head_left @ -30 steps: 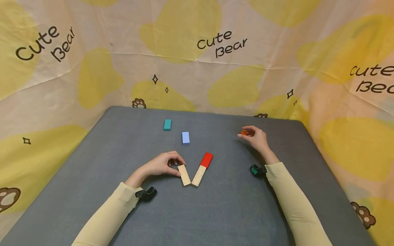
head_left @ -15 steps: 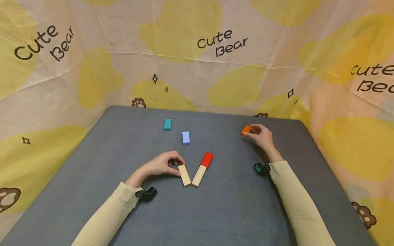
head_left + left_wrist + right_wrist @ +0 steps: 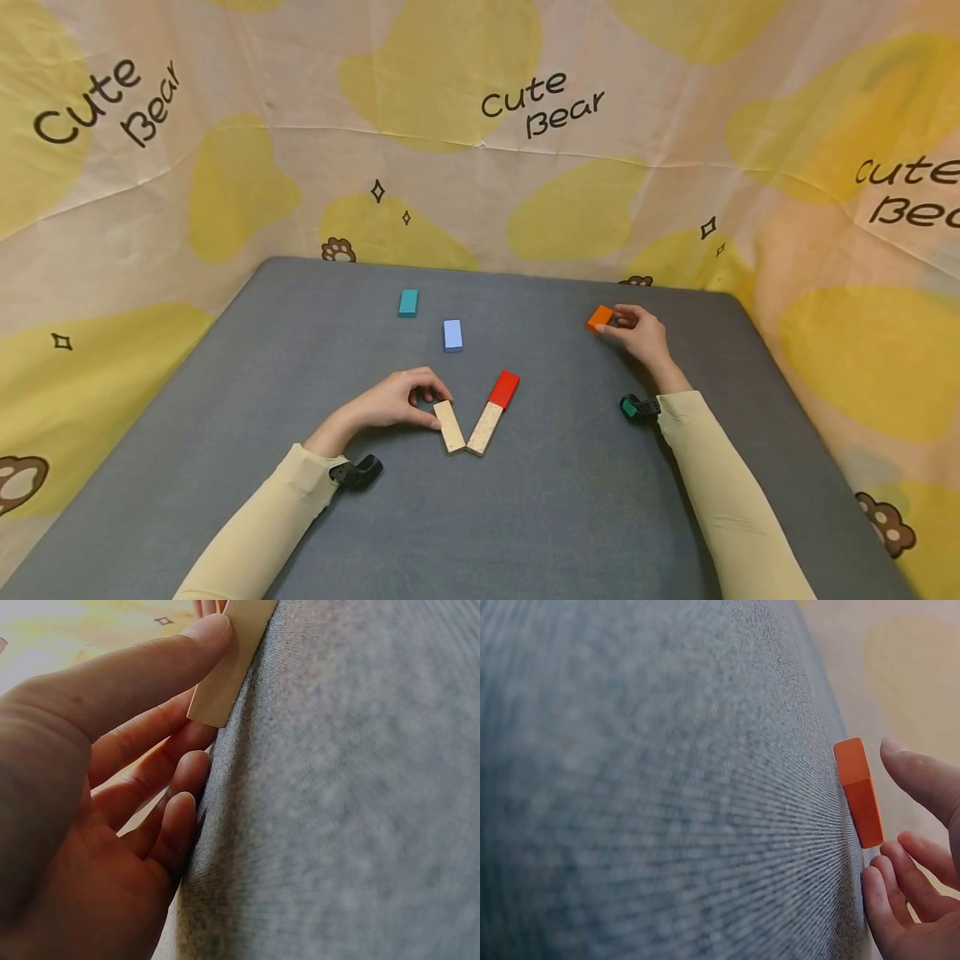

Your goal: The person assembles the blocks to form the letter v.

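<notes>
Beside the right hand (image 3: 640, 335), fingers loose and apart: small flat orange block (image 3: 599, 317), plain-faced.

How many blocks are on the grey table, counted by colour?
Plain wood block: 1
Wood block with red end: 1
Teal block: 1
Light blue block: 1
Orange block: 1
Total: 5

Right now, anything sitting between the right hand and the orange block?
Nothing visible. The right hand is right beside the orange block, fingers curled toward it; the right wrist view shows only a thin gap between the fingertips and the block, with bare grey table beneath.
</notes>
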Available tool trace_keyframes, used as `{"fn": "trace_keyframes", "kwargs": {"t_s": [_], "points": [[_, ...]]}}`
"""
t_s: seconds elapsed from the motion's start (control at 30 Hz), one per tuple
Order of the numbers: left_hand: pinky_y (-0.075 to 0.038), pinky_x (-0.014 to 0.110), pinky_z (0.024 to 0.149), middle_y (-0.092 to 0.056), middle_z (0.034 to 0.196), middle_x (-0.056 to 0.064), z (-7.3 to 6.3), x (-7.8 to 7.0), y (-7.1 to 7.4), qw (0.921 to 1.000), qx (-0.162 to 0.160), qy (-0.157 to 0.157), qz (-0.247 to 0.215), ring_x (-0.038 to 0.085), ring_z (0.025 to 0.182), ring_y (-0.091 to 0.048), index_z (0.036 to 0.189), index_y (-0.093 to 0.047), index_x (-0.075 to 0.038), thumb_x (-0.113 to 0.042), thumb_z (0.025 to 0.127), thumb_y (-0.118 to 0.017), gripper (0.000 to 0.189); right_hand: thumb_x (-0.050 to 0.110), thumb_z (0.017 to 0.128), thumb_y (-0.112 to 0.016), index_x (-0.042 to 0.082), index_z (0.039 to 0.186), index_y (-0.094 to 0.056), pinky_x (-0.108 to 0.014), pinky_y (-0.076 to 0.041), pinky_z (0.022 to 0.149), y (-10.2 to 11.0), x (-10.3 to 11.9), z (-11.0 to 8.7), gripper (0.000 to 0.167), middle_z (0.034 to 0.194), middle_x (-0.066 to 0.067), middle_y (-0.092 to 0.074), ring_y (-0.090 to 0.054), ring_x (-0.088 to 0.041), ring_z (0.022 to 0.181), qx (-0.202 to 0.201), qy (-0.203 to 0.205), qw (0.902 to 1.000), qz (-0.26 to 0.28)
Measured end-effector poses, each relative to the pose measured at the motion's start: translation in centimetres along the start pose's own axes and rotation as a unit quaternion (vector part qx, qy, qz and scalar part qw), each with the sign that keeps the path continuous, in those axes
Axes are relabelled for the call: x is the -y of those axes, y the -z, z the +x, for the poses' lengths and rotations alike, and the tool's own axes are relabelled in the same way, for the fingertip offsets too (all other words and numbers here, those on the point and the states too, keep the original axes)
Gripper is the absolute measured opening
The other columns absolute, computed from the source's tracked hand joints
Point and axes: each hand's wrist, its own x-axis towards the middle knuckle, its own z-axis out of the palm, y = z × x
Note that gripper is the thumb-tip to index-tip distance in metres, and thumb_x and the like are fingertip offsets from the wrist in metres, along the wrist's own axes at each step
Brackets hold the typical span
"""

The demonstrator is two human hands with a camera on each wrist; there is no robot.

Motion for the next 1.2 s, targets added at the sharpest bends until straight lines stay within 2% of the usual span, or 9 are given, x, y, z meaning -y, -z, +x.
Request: {"fn": "trace_keyframes", "kwargs": {"t_s": [0.77, 1.0, 1.2], "points": [[-0.046, 0.04, 0.073, -0.063, 0.105, 0.015, -0.04, 0.09, -0.05, 1.0, 0.001, -0.001, -0.002, 0.033, 0.092, -0.055, 0.108, -0.068, -0.004, -0.013, 0.077, -0.079, 0.035, 0.037, 0.082, -0.073, 0.005, 0.139, -0.045, -0.047, -0.04, 0.101, 0.07, -0.21, 0.52, 0.071, 0.14, -0.018, -0.048, -0.047, -0.034, 0.125, 0.037, -0.022, 0.9991, -0.004], [-0.046, 0.04, 0.073, -0.063, 0.105, 0.015, -0.06, -0.23, 0.01, 1.0, 0.002, -0.003, -0.002, 0.034, 0.092, -0.055, 0.109, -0.067, -0.003, -0.012, 0.077, -0.079, 0.035, 0.043, 0.079, -0.074, 0.003, 0.137, -0.047, -0.045, -0.041, 0.099, 0.08, 0.12, 0.21, 0.075, 0.137, -0.019, -0.05, -0.048, -0.034, 0.121, 0.033, -0.014, 0.9993, -0.008], [-0.046, 0.04, 0.073, -0.063, 0.105, 0.015, -0.08, -0.33, 0.03, 1.0, 0.001, -0.004, -0.001, 0.034, 0.092, -0.055, 0.108, -0.067, -0.003, -0.012, 0.077, -0.079, 0.035, 0.037, 0.08, -0.075, 0.004, 0.139, -0.044, -0.046, -0.038, 0.103, 0.09, 0.09, 0.43, 0.074, 0.14, -0.019, -0.047, -0.046, -0.034, 0.125, 0.042, -0.024, 0.9988, -0.006]]}}
